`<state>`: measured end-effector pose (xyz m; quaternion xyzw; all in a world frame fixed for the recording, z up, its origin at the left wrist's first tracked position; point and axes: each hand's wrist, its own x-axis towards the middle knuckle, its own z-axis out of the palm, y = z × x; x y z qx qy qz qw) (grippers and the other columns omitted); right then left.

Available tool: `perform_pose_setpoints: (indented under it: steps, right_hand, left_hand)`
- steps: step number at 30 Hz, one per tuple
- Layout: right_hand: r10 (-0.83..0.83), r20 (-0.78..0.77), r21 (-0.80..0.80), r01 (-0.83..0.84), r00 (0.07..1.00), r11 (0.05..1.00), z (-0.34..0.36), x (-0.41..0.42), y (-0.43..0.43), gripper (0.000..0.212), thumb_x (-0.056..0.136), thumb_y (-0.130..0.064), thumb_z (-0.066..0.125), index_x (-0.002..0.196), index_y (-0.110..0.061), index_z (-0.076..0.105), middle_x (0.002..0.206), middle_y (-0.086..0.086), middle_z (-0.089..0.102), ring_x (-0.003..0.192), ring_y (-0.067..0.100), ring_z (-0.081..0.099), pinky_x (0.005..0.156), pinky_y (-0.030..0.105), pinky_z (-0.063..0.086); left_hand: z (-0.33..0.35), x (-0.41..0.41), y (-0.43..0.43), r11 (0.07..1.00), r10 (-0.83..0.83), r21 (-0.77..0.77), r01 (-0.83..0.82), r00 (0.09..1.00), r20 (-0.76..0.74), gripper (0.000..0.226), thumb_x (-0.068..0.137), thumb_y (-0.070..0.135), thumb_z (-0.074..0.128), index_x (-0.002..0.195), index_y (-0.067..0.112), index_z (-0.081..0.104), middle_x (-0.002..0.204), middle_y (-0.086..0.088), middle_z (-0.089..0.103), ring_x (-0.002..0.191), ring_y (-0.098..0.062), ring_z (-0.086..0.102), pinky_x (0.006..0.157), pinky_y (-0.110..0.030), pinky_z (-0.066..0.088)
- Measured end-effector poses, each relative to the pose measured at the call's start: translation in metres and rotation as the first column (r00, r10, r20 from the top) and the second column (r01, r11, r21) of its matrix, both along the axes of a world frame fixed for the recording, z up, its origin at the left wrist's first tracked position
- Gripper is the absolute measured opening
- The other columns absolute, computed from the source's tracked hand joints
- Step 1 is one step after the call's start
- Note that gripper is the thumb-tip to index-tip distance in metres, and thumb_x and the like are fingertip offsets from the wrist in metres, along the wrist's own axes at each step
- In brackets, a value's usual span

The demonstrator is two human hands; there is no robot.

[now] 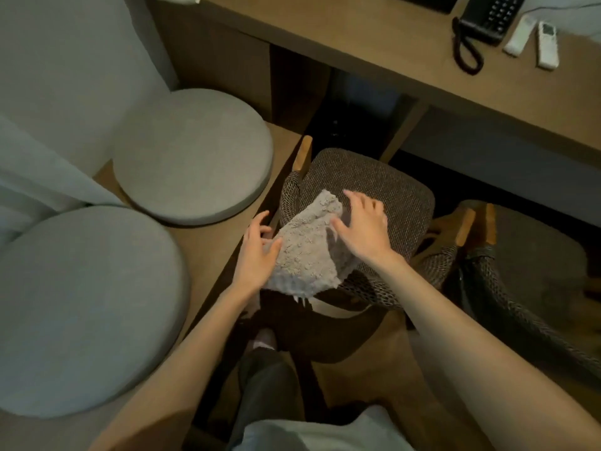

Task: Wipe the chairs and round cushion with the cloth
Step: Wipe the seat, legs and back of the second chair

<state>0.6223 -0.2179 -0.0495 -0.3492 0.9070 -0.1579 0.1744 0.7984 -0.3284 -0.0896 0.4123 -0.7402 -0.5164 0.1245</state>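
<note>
Near cushion: the near cushion [81,307], large, round and covered in pale-grey fabric, lies flat on a light-brown wooden bench [208,242] at the far left.
Far cushion: the far cushion [192,154], also round and pale grey, lies further back on the same bench, just beside the first.
Left hand: the left hand [257,252] is released, with its fingers loosely spread. Its thumb lies on the left edge of the cloth.
Cloth: the shaggy beige-grey terry cloth [305,245] lies rumpled between the two hands. It is draped over the near-left curve of the chair's woven rail and onto the seat.
Right hand: the right hand [364,226] is palm down with straight, spread fingers, grasping nothing. It rests on the cloth's right edge above the seat.
Chair: the dark brown woven-fabric chair [390,187] has wooden arm tips and stands partly under the desk.
Second chair: the second chair [536,255], of the same weave, stands just to the right.
Desk: the light wooden desk [357,37] carries a black corded telephone [491,17]. Two white remote controls [520,35] lie beside the telephone.
</note>
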Motion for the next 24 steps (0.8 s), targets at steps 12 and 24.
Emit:
perform_pose_setpoints:
  steps: [12, 24]
  right_hand:
    - [0.353, -0.179, 0.28, -0.296, 0.919, 0.913, -0.061, 0.075, -0.012, 0.061, 0.101, -0.041, 0.04, 0.152, -0.016, 0.018, 0.152, 0.014, 0.033, 0.121, 0.032, 0.051, 0.093, 0.04, 0.046]
    - [0.512, -0.084, 0.219, -0.486, 0.855, 0.846, -0.041, 0.057, 0.051, 0.07, 0.095, -0.004, 0.046, 0.154, -0.013, 0.008, 0.161, 0.009, 0.01, 0.147, 0.022, 0.019, 0.118, 0.03, 0.016]
  left_hand:
    - [-0.023, 0.02, -0.029, 0.97, -0.238, -0.031, 0.243, 0.964, 0.118, 0.05, 0.096, 0.017, 0.053, 0.143, 0.025, 0.037, 0.144, -0.001, 0.039, 0.116, -0.002, 0.041, 0.093, -0.02, 0.039]
    - [0.013, 0.002, 0.001, 0.909, -0.363, -0.159, 0.385, 0.919, 0.152, 0.044, 0.098, 0.0, 0.038, 0.14, 0.013, 0.043, 0.144, -0.008, 0.04, 0.134, -0.016, 0.037, 0.11, -0.023, 0.026]
